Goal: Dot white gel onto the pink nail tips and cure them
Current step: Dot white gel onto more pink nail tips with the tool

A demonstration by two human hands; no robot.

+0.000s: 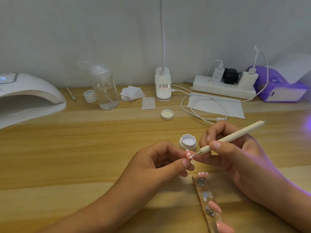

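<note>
Both curled: our left hand (161,163) pinches a pink plastic nail tip (188,154). Right hand (235,153) grips the cream dotting pen (239,133).

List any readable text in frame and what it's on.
Nothing reads cleanly.
closed white jar: script lid label, possibly "Perfect", blurred.
clip lamp sticker: print too small.
white charger: print too small.
purple pack: logo blurred.

Left hand (159,163) pinching nail tip (188,155), right hand (235,153) fingers (217,145) round dotting pen (235,137) (pencil-style)
</note>
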